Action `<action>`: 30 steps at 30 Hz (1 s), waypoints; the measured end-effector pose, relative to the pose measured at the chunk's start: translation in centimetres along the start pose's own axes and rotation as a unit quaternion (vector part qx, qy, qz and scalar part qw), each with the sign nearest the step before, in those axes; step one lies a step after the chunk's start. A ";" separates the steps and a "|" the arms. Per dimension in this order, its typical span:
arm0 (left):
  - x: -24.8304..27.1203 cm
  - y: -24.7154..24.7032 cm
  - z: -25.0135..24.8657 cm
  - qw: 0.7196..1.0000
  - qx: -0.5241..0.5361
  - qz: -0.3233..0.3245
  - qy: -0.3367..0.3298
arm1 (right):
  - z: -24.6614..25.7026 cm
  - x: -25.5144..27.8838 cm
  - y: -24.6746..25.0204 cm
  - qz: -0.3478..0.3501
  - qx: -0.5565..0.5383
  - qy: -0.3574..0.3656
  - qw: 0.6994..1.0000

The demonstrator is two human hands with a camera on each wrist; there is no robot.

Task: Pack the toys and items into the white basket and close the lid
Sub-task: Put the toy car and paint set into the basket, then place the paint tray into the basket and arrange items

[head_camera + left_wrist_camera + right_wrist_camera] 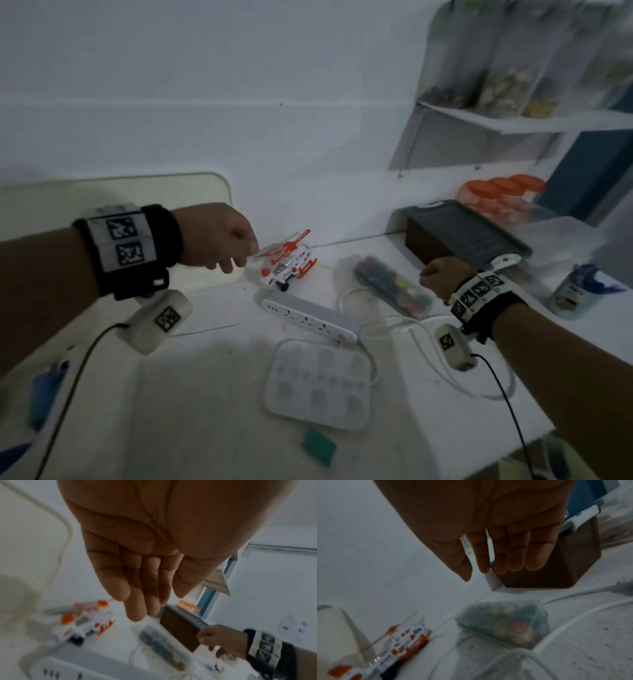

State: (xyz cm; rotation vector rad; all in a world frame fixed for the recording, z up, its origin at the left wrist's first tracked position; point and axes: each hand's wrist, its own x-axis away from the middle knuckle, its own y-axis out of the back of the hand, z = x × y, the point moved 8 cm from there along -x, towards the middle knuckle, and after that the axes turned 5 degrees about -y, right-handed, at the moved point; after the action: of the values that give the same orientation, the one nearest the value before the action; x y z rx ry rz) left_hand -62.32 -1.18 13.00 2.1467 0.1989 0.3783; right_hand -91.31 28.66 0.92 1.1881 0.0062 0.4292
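A white and orange toy helicopter (291, 265) stands on the white table, just right of the white basket (219, 185), whose rounded rim shows at the left. My left hand (222, 243) hovers over the helicopter's rotor, palm down; the left wrist view shows its fingers (137, 588) straight and empty above the toy (89, 622). A clear box of coloured paint pots (394, 286) lies to the right. My right hand (440, 274) hangs just above and behind that box (505, 623), fingers (496, 554) relaxed and holding nothing. No basket lid shows clearly.
A white power strip (308, 315) with looping cables lies in front of the helicopter. A white paint palette (318, 383) and a green sponge (318, 445) sit nearer me. A brown box with a grey lid (462, 236), orange-lidded jars (503, 195) and a brush cup (575, 291) stand at the right.
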 end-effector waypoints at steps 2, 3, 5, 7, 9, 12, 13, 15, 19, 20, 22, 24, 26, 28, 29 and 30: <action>-3.9 -5.5 -1.7 0.999 0.000 0.045 0.014 | -2.3 -2.3 -0.8 0.010 0.034 -0.018 0.999; -5.5 -8.2 -2.3 0.998 -0.001 0.067 0.019 | -3.2 -3.3 -1.7 0.022 0.048 -0.021 0.998; -8.3 -13.5 -3.0 0.994 -0.030 0.102 0.024 | -4.5 -4.8 -4.0 0.049 0.050 -0.016 0.997; -10.3 -18.3 -2.9 0.981 -0.129 0.140 0.032 | -5.2 -6.2 -6.2 0.057 0.069 -0.014 0.996; -11.1 -22.7 -2.0 0.961 -0.210 0.178 0.041 | -5.4 -7.7 -8.0 0.049 0.104 0.000 0.993; -10.3 -26.8 0.1 0.953 -0.221 0.194 0.072 | -5.0 -9.1 -10.1 0.064 0.110 0.015 0.992; -9.9 -27.4 0.8 0.955 -0.214 0.189 0.081 | -5.0 -9.3 -10.6 0.074 0.104 0.012 0.992; -9.2 -28.0 1.9 0.957 -0.209 0.179 0.091 | -5.0 -9.6 -11.3 0.074 0.094 0.011 0.993; -8.8 -27.6 3.4 0.951 -0.221 0.192 0.103 | -4.9 -10.5 -11.3 0.049 0.077 0.028 0.995; -8.8 -27.4 3.6 0.948 -0.223 0.199 0.106 | -4.8 -10.7 -11.2 0.052 0.071 0.033 0.996; -8.9 -26.9 3.6 0.949 -0.212 0.206 0.106 | -4.6 -10.8 -10.8 0.059 0.050 0.039 0.996; -8.9 -25.9 3.5 0.960 -0.176 0.195 0.099 | -4.7 -10.8 -10.0 0.054 0.029 0.040 0.997; -8.8 -24.4 3.5 0.972 -0.138 0.171 0.087 | -4.8 -10.5 -9.1 0.052 0.014 0.043 0.998; -8.2 -22.3 3.3 0.981 -0.110 0.147 0.068 | -4.5 -10.2 -8.0 0.040 -0.009 0.047 0.998; -7.8 -20.9 3.1 0.984 -0.100 0.131 0.061 | -4.3 -10.0 -7.1 0.024 -0.026 0.051 0.998; -7.3 -19.2 2.9 0.988 -0.089 0.109 0.061 | -3.8 -9.7 -6.2 0.011 -0.045 0.057 0.997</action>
State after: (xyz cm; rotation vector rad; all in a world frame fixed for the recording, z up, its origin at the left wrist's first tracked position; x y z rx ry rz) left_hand -68.20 5.36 -5.82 1.9757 -0.0021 0.6306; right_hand -99.10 27.00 -8.24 1.0751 0.0708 0.5110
